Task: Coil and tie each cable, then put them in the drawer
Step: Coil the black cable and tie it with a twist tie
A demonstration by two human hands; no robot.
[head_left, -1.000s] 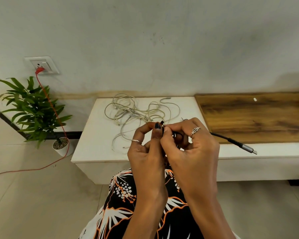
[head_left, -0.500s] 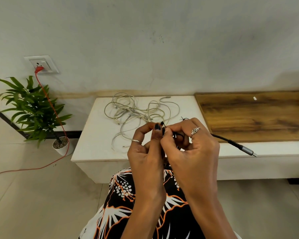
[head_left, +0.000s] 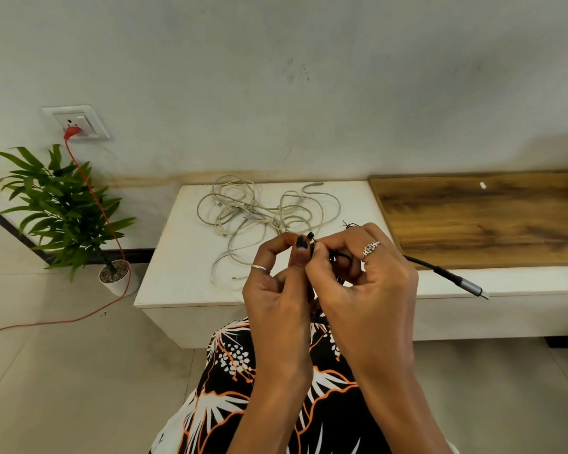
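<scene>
On the counter: a loose tangle of pale cables lay on the white counter toward its back edge, uncoiled.
Right part of the counter: a wood-grain panel carried a small white bit near the back edge.
Left of the counter: a potted plant stood on the floor; a red cord ran from a wall socket past the pot and across the floor.
Left hand: pinched a thin black tie at the fingertips, in front of the counter's front edge.
Right hand: curled round the black cable, whose metal plug stuck out rightward over the front edge.
Hidden: the black cable's coil, behind both hands.
Pot: gravel around the stem.
</scene>
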